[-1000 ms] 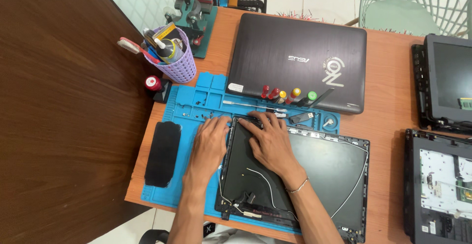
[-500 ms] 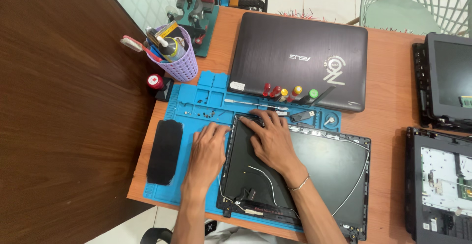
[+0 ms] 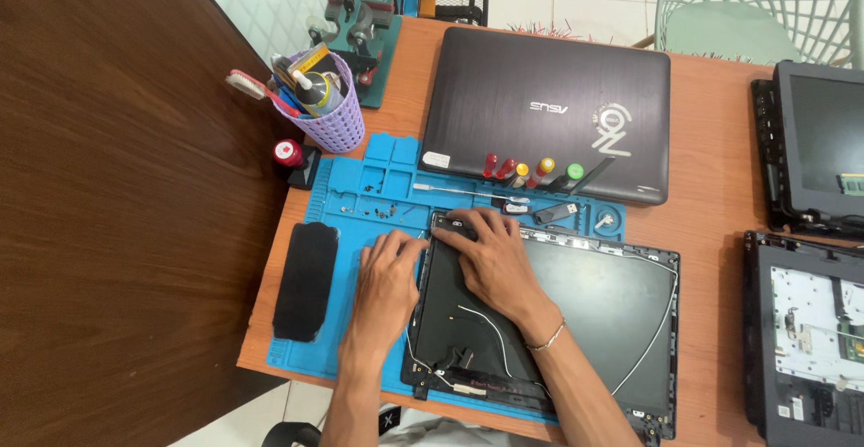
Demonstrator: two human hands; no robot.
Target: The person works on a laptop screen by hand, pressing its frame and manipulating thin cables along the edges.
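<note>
Barely anything has moved: both hands stay at the lid's top-left corner

Left hand flat, fingers spread, on the blue mat; right hand presses the black laptop lid shell beneath it (fingertips curled at the edge)

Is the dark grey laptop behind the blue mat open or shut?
Shut. The dark grey laptop lies flat on the table, lid down, its outer cover facing up; no screen or keyboard shows.

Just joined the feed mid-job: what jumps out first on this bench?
Both hands, left hand and right hand, press on the top left corner of an open black screen shell lying on a blue work mat. Behind it sits a closed grey laptop, with a purple tool cup at its left.
</note>
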